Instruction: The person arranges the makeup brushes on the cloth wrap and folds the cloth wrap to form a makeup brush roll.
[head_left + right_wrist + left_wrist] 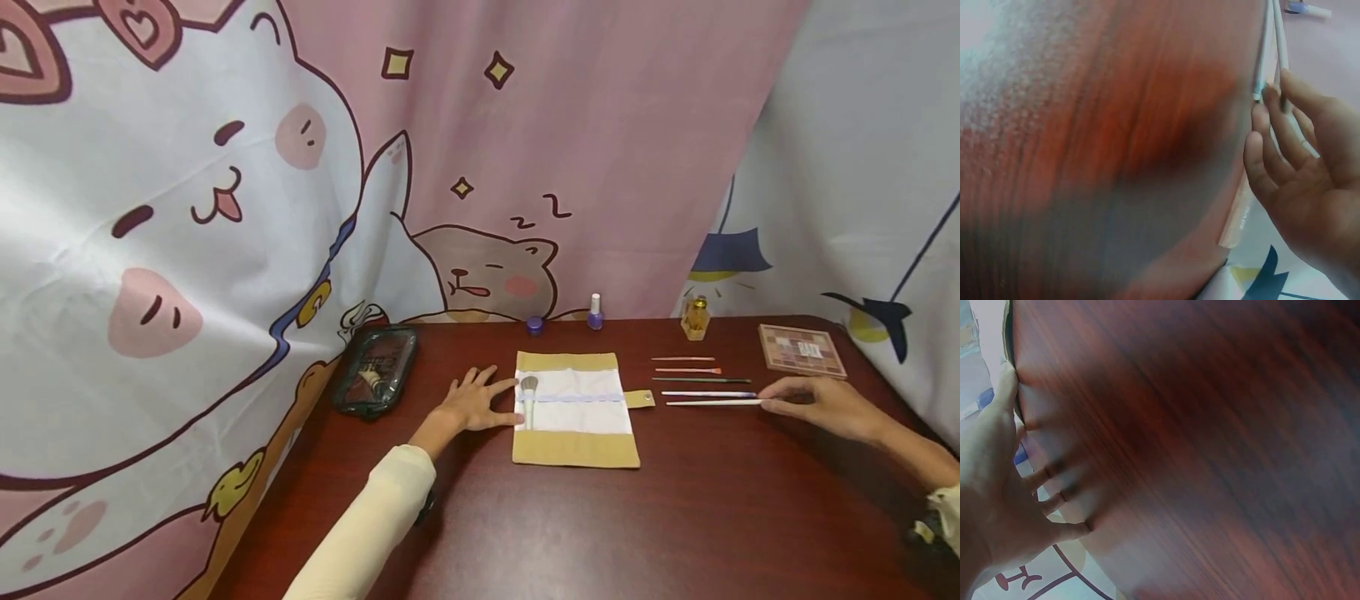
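Observation:
An opened tan and white fabric brush roll (pixel 573 450) lies on the table, its snap strap (pixel 640 399) pointing right. A makeup brush (pixel 529 400) with a pale handle stands in its left part, tucked under a lilac band (pixel 577 398). My left hand (pixel 472 402) rests at the roll's left edge with fingers spread, thumb and index touching that edge. To the right, my right hand (pixel 825 408) pinches the right end of a thin white stick (pixel 712 403) between thumb and fingers. Just behind it lies another white stick (pixel 705 393) with a blue end.
Behind these lie a dark thin stick (pixel 701 380), a small orange-tipped brush (pixel 686 370) and a pinkish stick (pixel 682 359). An eyeshadow palette (pixel 802 351), perfume bottle (pixel 696 319), nail polish (pixel 595 313) and purple jar (pixel 534 325) stand at the back. A black clear-topped pouch (pixel 375 371) lies left.

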Demonstrator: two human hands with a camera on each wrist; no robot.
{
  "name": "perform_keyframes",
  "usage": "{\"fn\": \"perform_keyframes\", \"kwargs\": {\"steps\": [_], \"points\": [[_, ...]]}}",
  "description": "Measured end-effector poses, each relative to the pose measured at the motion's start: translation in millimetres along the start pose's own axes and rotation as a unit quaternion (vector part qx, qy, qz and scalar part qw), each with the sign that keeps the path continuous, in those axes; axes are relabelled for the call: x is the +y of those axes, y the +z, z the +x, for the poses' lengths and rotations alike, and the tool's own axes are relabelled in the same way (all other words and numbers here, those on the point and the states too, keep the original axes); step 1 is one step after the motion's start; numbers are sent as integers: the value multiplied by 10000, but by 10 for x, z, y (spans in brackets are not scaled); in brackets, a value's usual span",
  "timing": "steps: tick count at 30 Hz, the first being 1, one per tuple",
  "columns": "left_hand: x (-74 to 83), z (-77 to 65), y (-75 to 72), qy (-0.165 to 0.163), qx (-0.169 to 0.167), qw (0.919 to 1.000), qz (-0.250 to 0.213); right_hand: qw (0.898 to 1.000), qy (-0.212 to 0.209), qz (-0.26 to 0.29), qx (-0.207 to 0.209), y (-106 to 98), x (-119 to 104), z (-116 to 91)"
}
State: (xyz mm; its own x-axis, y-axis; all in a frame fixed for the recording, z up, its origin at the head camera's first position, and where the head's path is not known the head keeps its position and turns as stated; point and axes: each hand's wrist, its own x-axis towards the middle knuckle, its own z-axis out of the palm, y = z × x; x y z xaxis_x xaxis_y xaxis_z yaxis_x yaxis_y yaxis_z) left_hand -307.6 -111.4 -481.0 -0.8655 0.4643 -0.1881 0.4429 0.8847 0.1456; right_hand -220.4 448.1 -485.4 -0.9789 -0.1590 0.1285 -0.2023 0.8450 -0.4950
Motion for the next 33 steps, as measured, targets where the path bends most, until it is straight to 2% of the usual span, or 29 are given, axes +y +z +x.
{"fn": "perform_keyframes", "kwargs": {"steps": [4, 11, 15, 18, 22, 26, 30, 33], "points": [[2, -4, -6, 17, -35, 10000, 49, 9996, 46, 227, 140, -94, -83, -8], [-11, -11, 20, 6, -67, 10000, 68, 9943, -87, 805, 694, -184, -252, 40], [-9, -11, 29, -2, -68, 10000, 57, 9817, -400, 1536, 1050, -173, -379, 124], [-5, -6, 24, 3, -48, 9999, 88, 9653, -567, 2222, 1253, -143, -483, 190], [-7, 6, 30, 10, -40, 9999, 116, 9482, -669, 2833, 1268, -80, -595, 253], [-2, 8, 29, 17, -52, 9999, 110, 9456, -591, 2965, 1201, -36, -697, 310], [1, 2, 20, 22, -51, 9999, 131, 9499, -472, 2743, 1424, -10, -816, 383], [1, 4, 19, 13, -38, 9999, 140, 9479, -581, 2748, 1501, 2, -902, 449]]}}
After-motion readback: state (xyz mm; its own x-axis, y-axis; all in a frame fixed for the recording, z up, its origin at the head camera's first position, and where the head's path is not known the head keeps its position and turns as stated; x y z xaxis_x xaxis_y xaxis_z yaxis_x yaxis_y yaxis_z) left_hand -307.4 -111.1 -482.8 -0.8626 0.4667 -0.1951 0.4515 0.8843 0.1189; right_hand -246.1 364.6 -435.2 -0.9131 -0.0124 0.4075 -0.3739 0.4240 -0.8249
